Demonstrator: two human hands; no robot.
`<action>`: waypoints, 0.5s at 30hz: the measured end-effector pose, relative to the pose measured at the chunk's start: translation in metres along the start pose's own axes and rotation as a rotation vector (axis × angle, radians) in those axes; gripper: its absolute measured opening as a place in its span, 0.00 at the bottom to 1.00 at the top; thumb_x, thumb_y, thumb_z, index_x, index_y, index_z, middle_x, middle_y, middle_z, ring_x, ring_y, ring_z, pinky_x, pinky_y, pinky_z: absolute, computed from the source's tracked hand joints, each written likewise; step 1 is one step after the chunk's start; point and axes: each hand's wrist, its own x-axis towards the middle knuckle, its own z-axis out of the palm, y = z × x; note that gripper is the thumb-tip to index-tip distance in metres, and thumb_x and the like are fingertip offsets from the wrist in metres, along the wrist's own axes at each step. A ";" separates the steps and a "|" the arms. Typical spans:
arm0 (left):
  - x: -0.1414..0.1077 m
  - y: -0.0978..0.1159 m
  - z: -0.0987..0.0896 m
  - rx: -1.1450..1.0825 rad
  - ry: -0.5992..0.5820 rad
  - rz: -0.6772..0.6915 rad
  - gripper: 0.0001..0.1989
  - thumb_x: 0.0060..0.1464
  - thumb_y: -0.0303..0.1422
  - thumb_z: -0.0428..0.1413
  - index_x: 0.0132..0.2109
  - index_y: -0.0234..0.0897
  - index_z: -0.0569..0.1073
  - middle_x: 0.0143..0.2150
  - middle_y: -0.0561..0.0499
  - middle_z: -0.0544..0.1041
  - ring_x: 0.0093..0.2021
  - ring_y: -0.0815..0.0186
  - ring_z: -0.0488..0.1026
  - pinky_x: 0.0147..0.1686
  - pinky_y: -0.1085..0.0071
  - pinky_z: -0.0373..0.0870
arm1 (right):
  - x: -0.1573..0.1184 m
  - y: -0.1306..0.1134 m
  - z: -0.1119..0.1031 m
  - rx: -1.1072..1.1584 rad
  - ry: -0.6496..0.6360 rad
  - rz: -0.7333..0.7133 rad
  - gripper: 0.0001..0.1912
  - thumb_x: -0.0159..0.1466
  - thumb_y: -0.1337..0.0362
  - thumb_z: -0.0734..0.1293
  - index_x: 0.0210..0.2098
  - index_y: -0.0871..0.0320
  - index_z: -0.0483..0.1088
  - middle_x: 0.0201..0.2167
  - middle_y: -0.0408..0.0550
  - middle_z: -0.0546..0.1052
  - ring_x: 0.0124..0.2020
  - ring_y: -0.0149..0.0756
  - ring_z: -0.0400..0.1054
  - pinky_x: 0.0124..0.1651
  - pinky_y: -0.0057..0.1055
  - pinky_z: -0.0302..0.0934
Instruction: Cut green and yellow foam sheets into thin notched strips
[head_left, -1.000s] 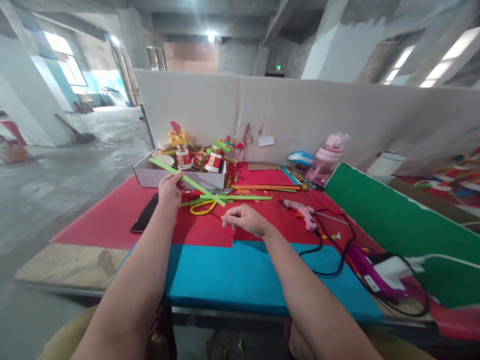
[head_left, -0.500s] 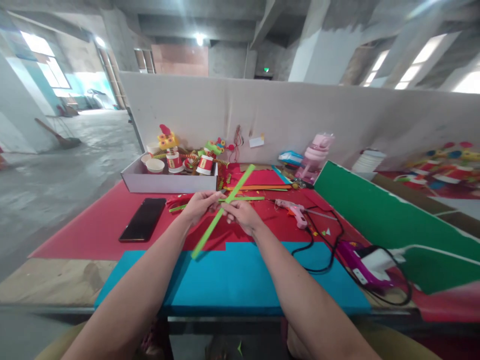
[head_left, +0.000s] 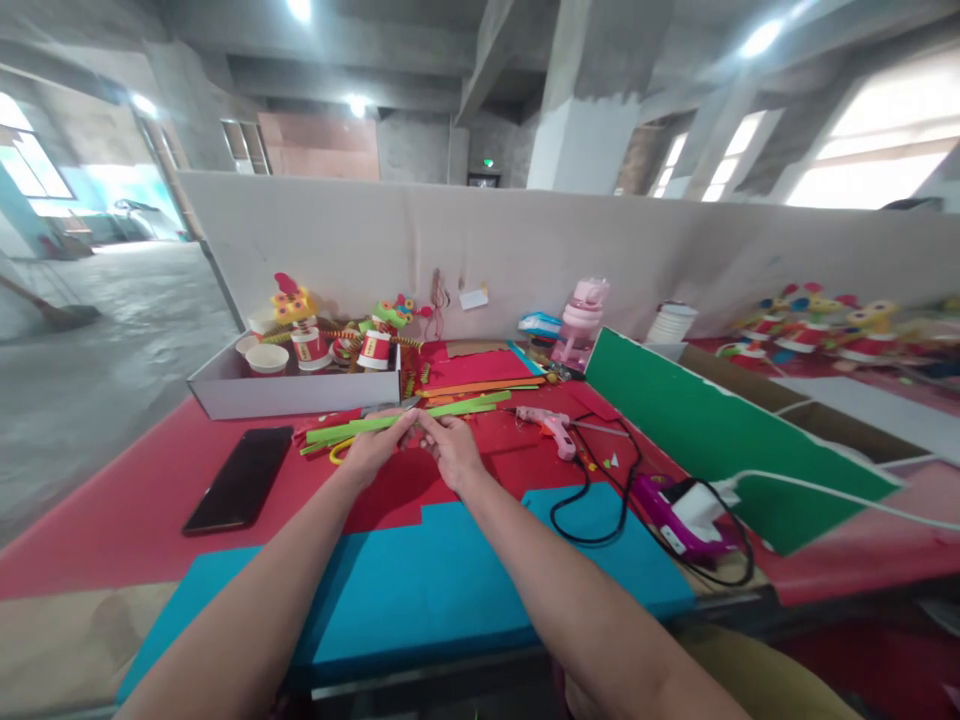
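Observation:
My left hand (head_left: 377, 447) and my right hand (head_left: 452, 450) meet above the red sheet, fingertips pinched on a light green strip (head_left: 480, 404). The strip runs nearly level, sticking out past both hands; my fingers hide its middle. More green strips lie behind and beneath it on the red surface. Scissors with a yellow handle (head_left: 340, 451) are partly covered by the strips and my left hand, their blade tip showing just behind my fingers. A pink glue gun (head_left: 553, 430) rests to the right of my right hand.
A black phone (head_left: 240, 480) lies at left. Behind it, a white box (head_left: 300, 396) holds cups and paper-cup figures. Blue sheets (head_left: 420, 590) cover the front edge. At right are a purple power strip (head_left: 679, 520) with cables and a green panel (head_left: 720, 440). A pink bottle (head_left: 581, 325) stands behind.
The green strip has turned from a steep diagonal to nearly level. Both hands stay together around it. The view has shifted to the right, and the yellow scissor handle now shows.

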 end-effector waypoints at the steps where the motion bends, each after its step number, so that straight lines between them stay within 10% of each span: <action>1: 0.000 0.001 -0.001 0.008 0.013 0.005 0.16 0.50 0.42 0.58 0.21 0.36 0.71 0.20 0.52 0.69 0.22 0.70 0.63 0.25 0.74 0.59 | 0.000 -0.001 -0.001 -0.032 0.000 -0.011 0.21 0.42 0.51 0.76 0.17 0.58 0.65 0.12 0.36 0.62 0.16 0.25 0.56 0.22 0.26 0.53; 15: 0.004 0.006 -0.023 0.092 0.113 -0.008 0.21 0.54 0.43 0.55 0.19 0.36 0.71 0.15 0.52 0.66 0.19 0.72 0.60 0.21 0.75 0.55 | 0.021 -0.022 -0.031 -0.143 0.197 -0.206 0.19 0.47 0.51 0.73 0.18 0.59 0.67 0.14 0.38 0.65 0.16 0.25 0.58 0.22 0.25 0.52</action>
